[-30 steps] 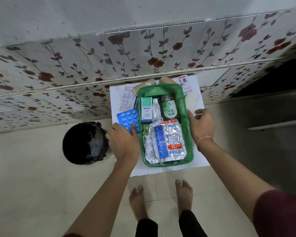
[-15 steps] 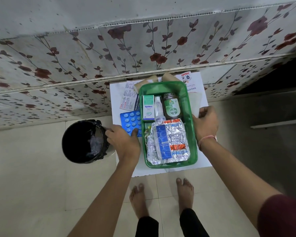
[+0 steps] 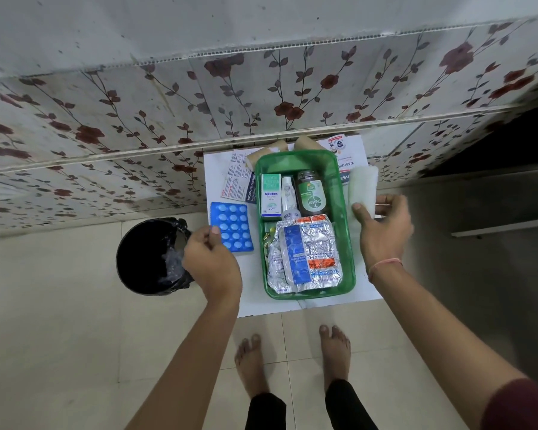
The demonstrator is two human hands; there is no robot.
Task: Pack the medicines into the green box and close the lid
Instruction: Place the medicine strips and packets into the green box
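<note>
The green box [image 3: 344, 231] stands open on a white sheet [image 3: 333, 304]. Inside are an Optibex carton [image 3: 271, 195], a small white bottle [image 3: 288, 195], a Dettol bottle [image 3: 312, 197] and silver blister strips [image 3: 305, 256]. No lid is visible. A blue blister pack [image 3: 233, 226] lies on the sheet left of the box. My left hand [image 3: 212, 263] pinches its lower left corner, thumb on top. A white bandage roll [image 3: 363, 186] lies just right of the box. My right hand [image 3: 382, 234] grips its near end between thumb and fingers.
A black bin [image 3: 151, 256] with a liner stands on the floor, touching my left hand's side. Printed leaflets and a dressing pack [image 3: 237, 181] lie behind the blue pack. Two brown rolls [image 3: 305, 143] sit behind the box against the floral wall. My bare feet are below the sheet.
My left hand slid from on top of the blue pack to its lower left corner. My right hand left the box's right rim and closed on the white roll.
</note>
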